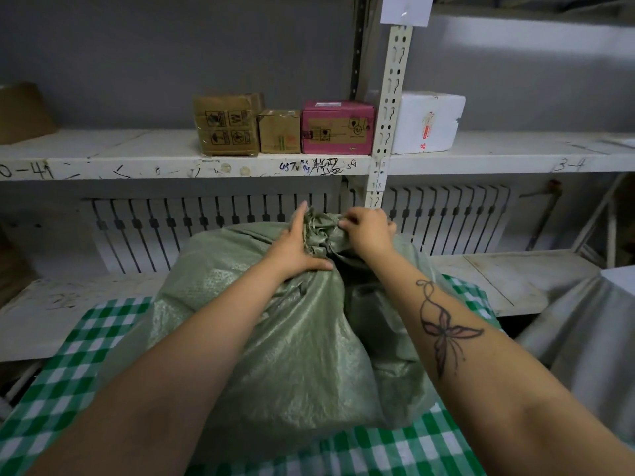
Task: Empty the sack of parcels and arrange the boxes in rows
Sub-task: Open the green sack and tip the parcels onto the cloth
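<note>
Forearms (171, 372) stretch to the sack (302, 338): left hand (292, 245) presses flat, right hand (369, 230) pinches its neck (321, 231).

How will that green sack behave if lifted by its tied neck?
Probably floppy: the sack creases and drapes over lumps. Likely heavy, since it bulges full. Its glossy weave may slip where the right hand pinches it.

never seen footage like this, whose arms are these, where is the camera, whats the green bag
No machine: a person wears a head camera, so this one picture looks down their arms. The left hand lies flat beside the bunched neck of a green woven plastic sack; the right hand pinches that neck. The sack sits on a green checked cloth. The white metal shelf behind carries a large brown cardboard box, a small brown box, a pink box and a white foam box.
</note>
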`<action>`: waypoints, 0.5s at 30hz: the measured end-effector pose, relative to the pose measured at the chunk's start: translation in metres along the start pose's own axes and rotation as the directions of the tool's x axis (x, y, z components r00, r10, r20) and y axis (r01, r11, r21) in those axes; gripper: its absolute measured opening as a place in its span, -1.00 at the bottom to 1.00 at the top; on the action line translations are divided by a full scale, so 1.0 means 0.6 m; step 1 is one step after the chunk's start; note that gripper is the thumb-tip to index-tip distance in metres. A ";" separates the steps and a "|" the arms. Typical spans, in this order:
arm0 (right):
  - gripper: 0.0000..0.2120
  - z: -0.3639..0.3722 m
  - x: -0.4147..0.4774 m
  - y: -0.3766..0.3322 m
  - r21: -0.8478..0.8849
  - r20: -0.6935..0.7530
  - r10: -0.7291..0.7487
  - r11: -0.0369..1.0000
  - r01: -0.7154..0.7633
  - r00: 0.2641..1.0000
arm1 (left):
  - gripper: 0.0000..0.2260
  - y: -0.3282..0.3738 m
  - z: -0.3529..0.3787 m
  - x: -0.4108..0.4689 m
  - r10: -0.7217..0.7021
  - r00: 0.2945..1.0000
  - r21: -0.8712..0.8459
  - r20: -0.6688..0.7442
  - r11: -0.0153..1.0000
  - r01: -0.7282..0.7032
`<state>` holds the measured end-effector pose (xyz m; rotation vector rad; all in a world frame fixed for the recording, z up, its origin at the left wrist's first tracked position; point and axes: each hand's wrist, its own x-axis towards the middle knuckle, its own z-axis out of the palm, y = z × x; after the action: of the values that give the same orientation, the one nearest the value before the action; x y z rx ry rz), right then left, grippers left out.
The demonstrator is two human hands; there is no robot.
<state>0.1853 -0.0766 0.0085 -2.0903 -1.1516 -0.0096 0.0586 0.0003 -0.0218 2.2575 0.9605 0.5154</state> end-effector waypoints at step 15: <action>-0.52 -0.019 -0.025 0.055 -0.213 0.061 0.168 0.965 -0.152 0.984 | -0.67 0.010 0.041 0.018 -0.159 0.928 0.062 -0.336 0.980 0.190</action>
<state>0.2043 -0.1052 -0.0081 -2.3835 -1.0617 0.0309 0.0826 -0.0045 -0.0342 2.1781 1.3656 0.8002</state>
